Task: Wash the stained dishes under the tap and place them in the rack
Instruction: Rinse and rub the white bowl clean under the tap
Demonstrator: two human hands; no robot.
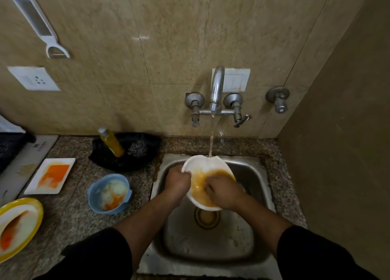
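Observation:
A white bowl (199, 165) smeared with orange stain is held tilted over the steel sink (249, 174), under the running tap (217, 89). My left hand (177, 181) grips the bowl's left rim. My right hand (222, 192) is inside the bowl with fingers curled against the stained surface; whether it holds a scrubber is hidden. On the counter to the left wait a blue bowl (109, 193), a white rectangular plate (50, 175) and a yellow-rimmed plate (19, 224), all stained orange.
A black tray (126, 150) behind the sink's left corner holds a yellow soap bottle (110, 142) and a steel scourer (138, 149). A dark rack (10, 146) stands at the far left edge. A side wall closes in on the right.

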